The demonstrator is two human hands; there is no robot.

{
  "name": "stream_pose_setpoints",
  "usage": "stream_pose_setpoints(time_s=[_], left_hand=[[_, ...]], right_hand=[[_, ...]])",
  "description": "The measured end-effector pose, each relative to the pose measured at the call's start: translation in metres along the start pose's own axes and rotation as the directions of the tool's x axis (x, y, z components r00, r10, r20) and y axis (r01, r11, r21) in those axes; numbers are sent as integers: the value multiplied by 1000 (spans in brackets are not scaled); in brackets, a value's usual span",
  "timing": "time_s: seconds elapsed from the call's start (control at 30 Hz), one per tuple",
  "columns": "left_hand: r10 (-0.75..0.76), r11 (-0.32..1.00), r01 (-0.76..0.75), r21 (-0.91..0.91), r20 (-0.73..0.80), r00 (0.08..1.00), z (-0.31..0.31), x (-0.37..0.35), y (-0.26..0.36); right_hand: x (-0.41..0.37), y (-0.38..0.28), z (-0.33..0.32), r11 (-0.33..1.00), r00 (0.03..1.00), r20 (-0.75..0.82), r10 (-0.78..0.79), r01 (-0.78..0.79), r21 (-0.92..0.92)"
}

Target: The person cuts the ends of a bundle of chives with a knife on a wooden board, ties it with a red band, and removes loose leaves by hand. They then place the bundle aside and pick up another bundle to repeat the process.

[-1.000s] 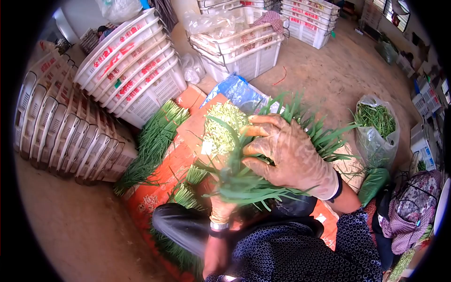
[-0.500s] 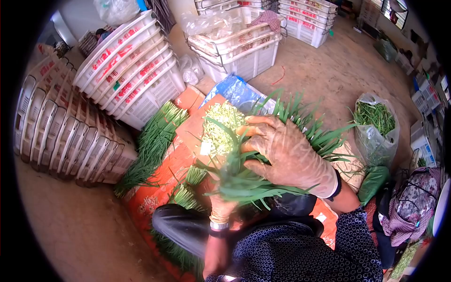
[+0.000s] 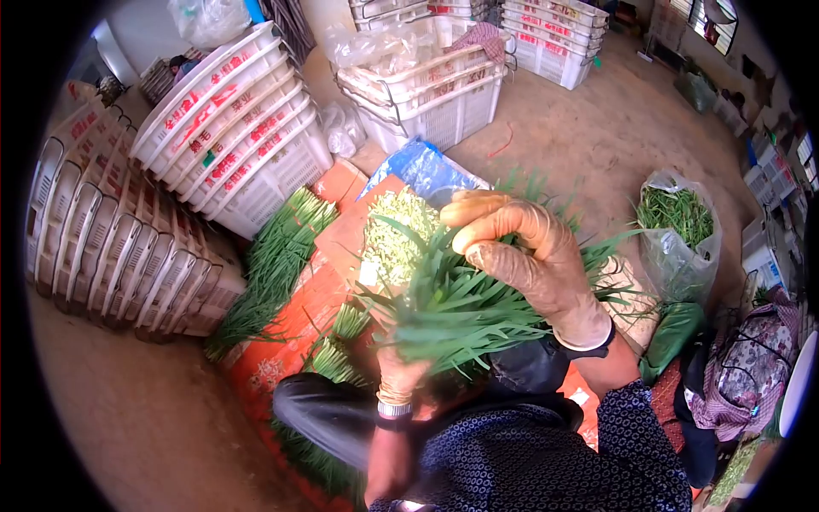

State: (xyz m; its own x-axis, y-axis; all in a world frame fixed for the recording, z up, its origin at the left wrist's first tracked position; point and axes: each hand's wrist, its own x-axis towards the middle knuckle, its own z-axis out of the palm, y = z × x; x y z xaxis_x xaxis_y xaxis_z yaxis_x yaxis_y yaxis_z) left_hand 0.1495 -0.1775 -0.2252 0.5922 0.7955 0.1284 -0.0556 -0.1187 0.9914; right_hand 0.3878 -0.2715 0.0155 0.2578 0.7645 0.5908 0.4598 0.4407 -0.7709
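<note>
My left hand (image 3: 401,374), gloved with a banded cuff and a watch at the wrist, is closed around the lower end of a loose bunch of garlic chives (image 3: 478,311). Blurred leaves partly hide its fingers. Above the bunch is my right hand (image 3: 537,260) in a stained, pale glove. Its fingers are curled towards the thumb; whatever they pinch, if anything, is hidden. Behind the bunch lies a pile of pale cut stem pieces (image 3: 394,230) on a brown board (image 3: 341,239).
Tied chive bundles (image 3: 286,256) lie on orange sheeting (image 3: 299,311) to the left, with more bundles (image 3: 337,354) by my knee. Stacked white baskets (image 3: 235,128) stand behind. A clear bag of greens (image 3: 678,218) and a patterned backpack (image 3: 746,367) are at right.
My right hand has lifted slightly, and its spread fingers have curled in. More of the chive leaves show beneath it. My left hand stays nearly in place on the bunch.
</note>
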Motion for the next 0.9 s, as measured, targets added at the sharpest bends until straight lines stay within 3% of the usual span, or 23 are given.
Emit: stream_pose_setpoints(time_s=[0.1,0.2,0.3,0.47,0.5,0.6,0.7,0.8,0.87,0.9], left_hand=[[-22,998,20,-58,-27,999,6,2,18],[-35,998,37,-56,39,999,1,1,11],[-83,995,87,-43,88,993,0,2,12],[-129,983,144,-113,126,984,-1,-1,6],[-123,987,134,-94,119,985,-1,-1,2],[-93,993,100,-58,112,989,-1,-3,-5],[-50,997,58,-57,143,988,0,0,-3],[-68,991,83,-102,140,988,4,0,10],[-49,994,61,-96,122,991,2,1,11],[-41,993,52,-107,106,994,2,1,18]], right_hand=[[0,-17,-12,954,995,-61,-84,62,-294],[-5,-20,-28,874,986,35,-163,161,-458],[-8,-32,-29,786,984,105,-144,178,-592],[-13,-29,-19,716,980,186,-74,183,-674],[-14,-21,-17,715,978,170,-121,205,-669],[-19,-8,-15,799,984,116,-135,177,-575],[-19,11,-9,985,999,34,-25,30,-169],[-22,14,-4,976,984,-88,155,-139,165],[-21,3,-3,861,910,-187,370,-260,437],[-17,0,-8,890,906,-311,286,-131,436]])
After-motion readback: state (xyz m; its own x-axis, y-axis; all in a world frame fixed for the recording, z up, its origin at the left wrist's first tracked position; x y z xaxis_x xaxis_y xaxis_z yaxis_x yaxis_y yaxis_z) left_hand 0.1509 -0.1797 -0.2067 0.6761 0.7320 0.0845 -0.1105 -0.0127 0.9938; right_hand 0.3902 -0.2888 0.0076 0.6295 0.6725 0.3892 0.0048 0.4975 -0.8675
